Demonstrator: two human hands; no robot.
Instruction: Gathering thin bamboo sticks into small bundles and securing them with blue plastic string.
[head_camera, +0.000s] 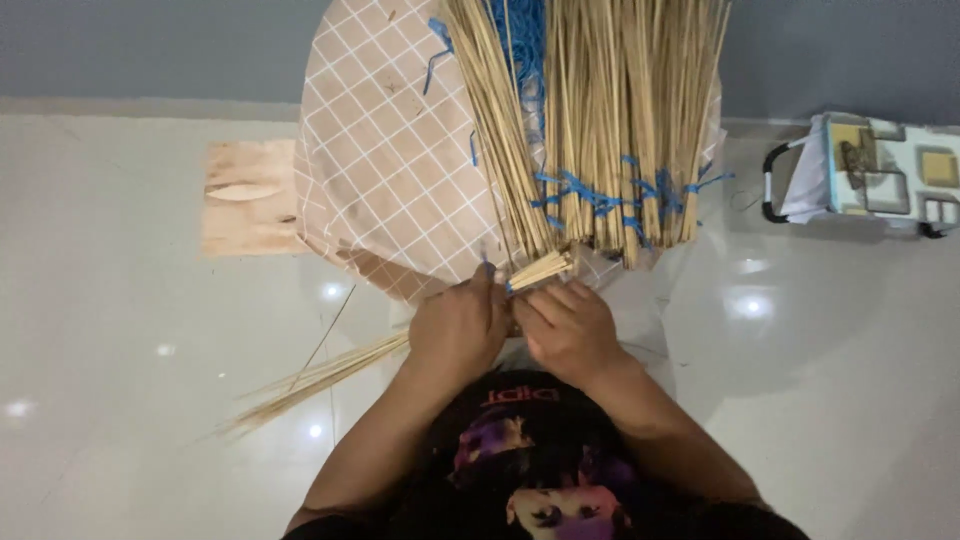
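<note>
My left hand (458, 325) and my right hand (568, 328) meet close to my chest, both closed around a small bundle of thin pale sticks (541, 269). The bundle's cut ends stick out above my fingers, and a bit of blue string (490, 268) shows at them. Just beyond my hands stand large sheaves of the same sticks (610, 120), laced together with blue string (600, 197). They rest against a round checked board (385, 150).
A loose spray of sticks (320, 378) lies on the glossy white floor to my lower left. A plywood piece (248, 198) lies at the left behind the board. A small patterned box with a black handle (865, 175) sits at the far right.
</note>
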